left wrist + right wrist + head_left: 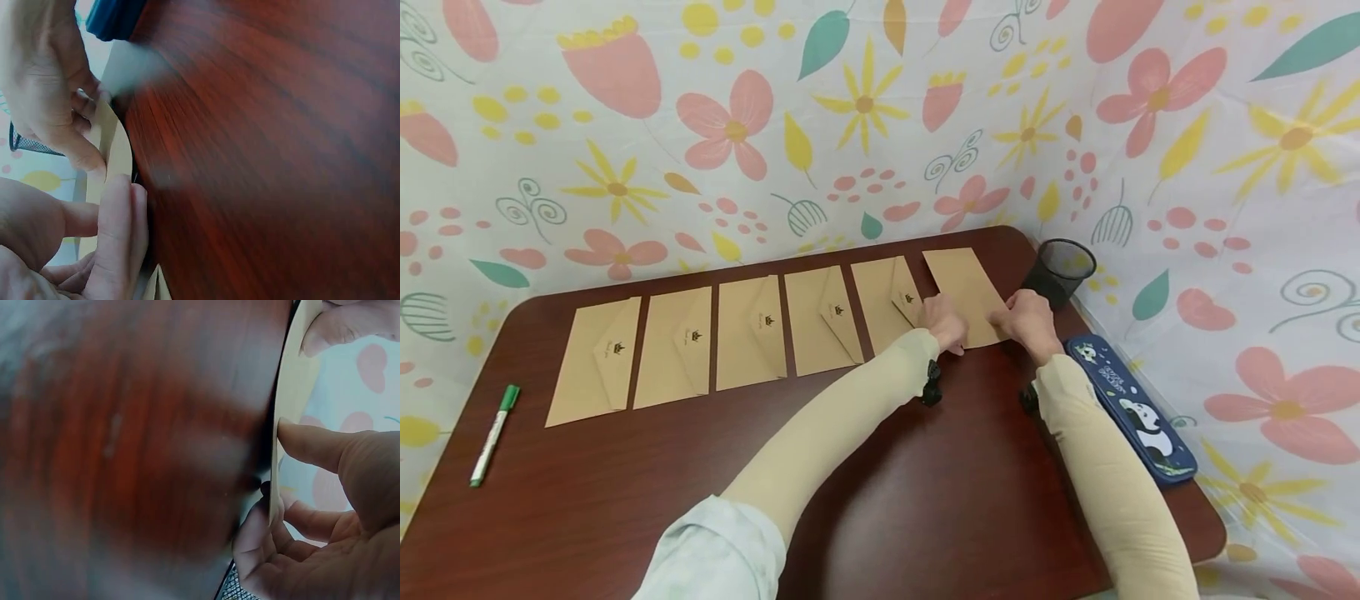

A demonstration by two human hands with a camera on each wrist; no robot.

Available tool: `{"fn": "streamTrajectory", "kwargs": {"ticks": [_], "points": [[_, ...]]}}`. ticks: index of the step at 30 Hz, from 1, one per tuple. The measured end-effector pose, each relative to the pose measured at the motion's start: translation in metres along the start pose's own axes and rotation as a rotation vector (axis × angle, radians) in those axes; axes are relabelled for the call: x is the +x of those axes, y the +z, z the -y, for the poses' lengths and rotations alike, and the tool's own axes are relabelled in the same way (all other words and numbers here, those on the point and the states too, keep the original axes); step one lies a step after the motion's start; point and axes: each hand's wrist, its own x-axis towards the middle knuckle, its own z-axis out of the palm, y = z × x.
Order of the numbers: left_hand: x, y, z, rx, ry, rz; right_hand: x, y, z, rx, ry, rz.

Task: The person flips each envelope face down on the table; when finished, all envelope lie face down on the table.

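A plain brown envelope (968, 287) lies at the right end of a row, its near edge bowed up a little in the wrist views. My left hand (945, 322) pinches that edge near its left corner, thumb on one face and fingers on the other. At the right corner, my right hand (1030, 323) pinches the same edge between thumb and curled fingers. In the right wrist view, the right hand's thumb (306, 442) presses on the envelope's face. Just left of my left hand is another envelope (880, 292), with a crown print on its flap.
Several similar envelopes (751, 329) continue the row leftward on the dark wooden table (925, 500). A green-capped marker (493, 437) lies at the far left. Beyond my right hand stands a black mesh cup (1056, 271); a blue panda pencil case (1131, 408) lies along the right edge.
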Motion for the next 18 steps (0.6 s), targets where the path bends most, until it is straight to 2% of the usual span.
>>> {"fn": "streamTrajectory", "kwargs": {"ticks": [3, 5, 10, 13, 16, 18], "points": [[0.006, 0.002, 0.005, 0.053, 0.075, 0.016, -0.005, -0.002, 0.008, -0.009, 0.006, 0.002], [0.007, 0.005, 0.005, 0.118, 0.115, 0.008, -0.020, -0.012, 0.023, -0.015, 0.020, 0.023], [0.010, 0.011, 0.006, 0.265, 0.184, -0.045, -0.072, -0.044, 0.071, -0.022, 0.068, 0.043], [0.011, 0.012, 0.009, 0.291, 0.240, -0.124, -0.086, -0.052, 0.083, -0.019, 0.065, 0.029], [0.001, 0.010, 0.009, 0.251, 0.281, -0.199, -0.089, -0.053, 0.085, -0.001, 0.024, 0.005], [-0.021, 0.001, 0.005, 0.185, 0.291, -0.187, -0.092, -0.053, 0.088, 0.014, -0.001, -0.024]]}}
